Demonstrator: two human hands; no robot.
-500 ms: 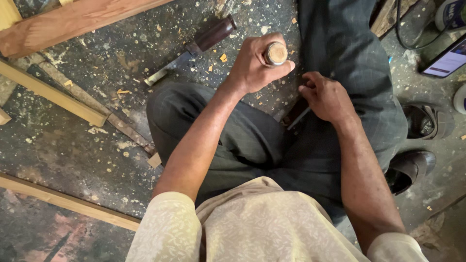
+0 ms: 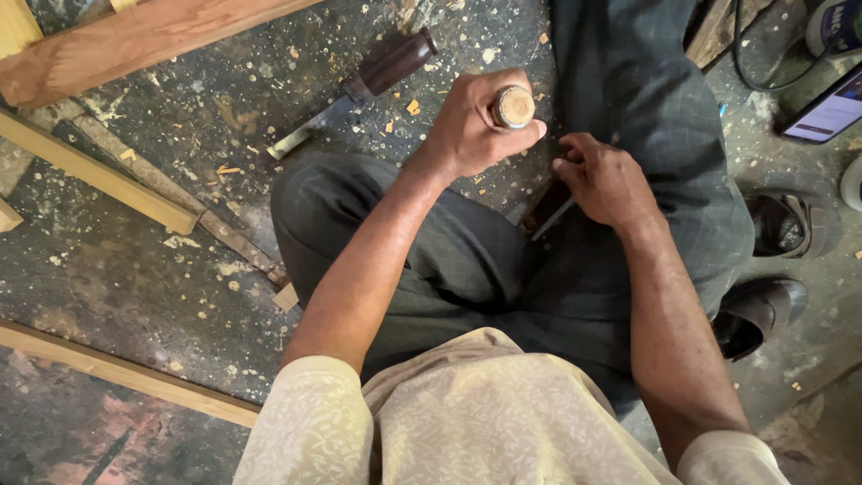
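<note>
Left hand [image 2: 467,126] is clenched round a wooden handle [image 2: 514,106], its round pale end poking up out of the fist, held over the dusty floor [image 2: 180,269] just in front of the crossed legs. Right hand [image 2: 606,180] sits just beside it, fingers curled onto a thin metal blade [image 2: 552,218] that slants down across the dark trouser leg; how firmly it pinches the blade cannot be told. Compared with half a second ago, almost nothing has shifted: same grip, same spacing, both hands holding position. Off to the left a dark-handled chisel [image 2: 359,90] lies loose on the floor among wood chips, with timber strips [image 2: 99,175] beyond it.
</note>
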